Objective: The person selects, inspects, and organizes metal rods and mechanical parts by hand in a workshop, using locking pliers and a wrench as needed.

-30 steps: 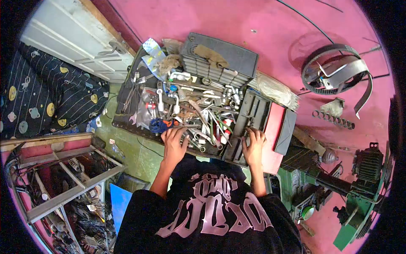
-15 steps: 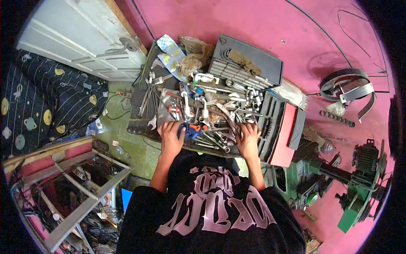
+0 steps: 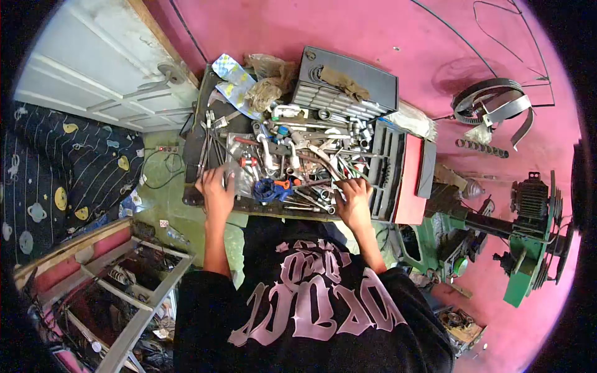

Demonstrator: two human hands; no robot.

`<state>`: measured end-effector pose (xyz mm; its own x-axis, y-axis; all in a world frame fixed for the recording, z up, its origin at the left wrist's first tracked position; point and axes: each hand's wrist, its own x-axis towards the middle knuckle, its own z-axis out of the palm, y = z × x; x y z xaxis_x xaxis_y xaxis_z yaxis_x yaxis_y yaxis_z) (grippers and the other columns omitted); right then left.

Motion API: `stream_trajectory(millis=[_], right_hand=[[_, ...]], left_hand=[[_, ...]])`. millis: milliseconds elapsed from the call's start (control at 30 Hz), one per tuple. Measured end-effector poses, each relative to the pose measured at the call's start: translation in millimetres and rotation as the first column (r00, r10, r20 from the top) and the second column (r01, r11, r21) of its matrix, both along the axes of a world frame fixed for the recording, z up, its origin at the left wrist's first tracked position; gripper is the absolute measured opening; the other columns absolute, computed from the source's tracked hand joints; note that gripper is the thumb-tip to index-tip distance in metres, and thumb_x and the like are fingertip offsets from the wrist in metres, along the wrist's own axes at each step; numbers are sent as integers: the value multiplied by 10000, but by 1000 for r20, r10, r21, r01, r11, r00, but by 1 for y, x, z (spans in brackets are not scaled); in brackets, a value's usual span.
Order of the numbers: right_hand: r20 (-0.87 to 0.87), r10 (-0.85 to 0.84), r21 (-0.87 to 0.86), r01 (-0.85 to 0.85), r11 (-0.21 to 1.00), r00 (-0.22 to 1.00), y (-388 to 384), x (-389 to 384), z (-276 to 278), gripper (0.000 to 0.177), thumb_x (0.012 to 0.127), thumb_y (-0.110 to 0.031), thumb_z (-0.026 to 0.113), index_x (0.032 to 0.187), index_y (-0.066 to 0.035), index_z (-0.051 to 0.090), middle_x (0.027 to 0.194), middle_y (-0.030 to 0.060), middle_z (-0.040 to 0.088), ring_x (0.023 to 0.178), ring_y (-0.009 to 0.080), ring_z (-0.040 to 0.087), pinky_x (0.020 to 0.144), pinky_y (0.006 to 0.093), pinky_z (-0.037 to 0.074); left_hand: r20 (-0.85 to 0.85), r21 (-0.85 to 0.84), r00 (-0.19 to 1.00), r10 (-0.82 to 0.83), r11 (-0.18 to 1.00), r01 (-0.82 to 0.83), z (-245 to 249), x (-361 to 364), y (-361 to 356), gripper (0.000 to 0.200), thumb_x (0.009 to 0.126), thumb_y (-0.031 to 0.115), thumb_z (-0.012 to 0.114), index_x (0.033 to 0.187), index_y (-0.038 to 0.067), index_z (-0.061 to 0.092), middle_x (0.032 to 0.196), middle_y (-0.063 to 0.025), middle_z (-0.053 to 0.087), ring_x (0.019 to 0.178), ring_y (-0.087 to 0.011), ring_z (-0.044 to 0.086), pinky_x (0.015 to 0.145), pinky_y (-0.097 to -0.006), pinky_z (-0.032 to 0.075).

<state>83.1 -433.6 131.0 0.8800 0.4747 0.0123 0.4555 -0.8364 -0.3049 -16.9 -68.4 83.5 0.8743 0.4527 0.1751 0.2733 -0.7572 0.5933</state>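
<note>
My left hand (image 3: pixel 216 191) is over the left front of a tool-covered table, its fingers apart near several long wrenches (image 3: pixel 206 149). It covers the spot right at their lower ends, so I cannot see what it touches there. To its right lies a bundled blue item (image 3: pixel 268 189) with an orange part (image 3: pixel 285 184). My right hand (image 3: pixel 353 202) rests at the front right of the pile, fingers bent and spread over the tools. Beside its thumb are small combination wrenches (image 3: pixel 322 200). Sockets and ratchet-like tools (image 3: pixel 292 155) fill the middle.
A dark drawer cabinet (image 3: pixel 354 78) stands at the back of the table. A grey slotted tray (image 3: pixel 385 165) and a red panel (image 3: pixel 408 186) lie at the right. Green machinery (image 3: pixel 525 273) stands beyond. A metal frame (image 3: pixel 134 323) is at lower left.
My left hand has moved left, away from the blue item, which now shows more fully. My right hand stays at the front right of the pile. The view has shifted slightly.
</note>
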Motion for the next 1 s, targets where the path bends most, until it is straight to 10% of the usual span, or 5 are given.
stream_trajectory(millis=[567, 1000], right_hand=[[68, -56, 240, 38, 970, 996, -57, 29, -50, 170, 927, -163, 731, 1080, -110, 780, 972, 102, 741, 1069, 323, 639, 1079, 515, 375], [108, 157, 0, -158, 987, 982, 2, 47, -38, 320, 837, -161, 754, 1152, -104, 747, 1140, 96, 702, 1173, 349, 594, 1094, 585, 401]], left_hand=[[-263, -14, 938, -228, 973, 232, 28, -43, -133, 283, 933, 190, 761, 1195, 84, 751, 1147, -109, 749, 1129, -321, 630, 1096, -493, 340], [-143, 214, 949, -282, 927, 307, 8, 43, -142, 332, 858, 120, 780, 1183, 70, 730, 1232, -100, 704, 1264, -321, 566, 1127, -532, 332]])
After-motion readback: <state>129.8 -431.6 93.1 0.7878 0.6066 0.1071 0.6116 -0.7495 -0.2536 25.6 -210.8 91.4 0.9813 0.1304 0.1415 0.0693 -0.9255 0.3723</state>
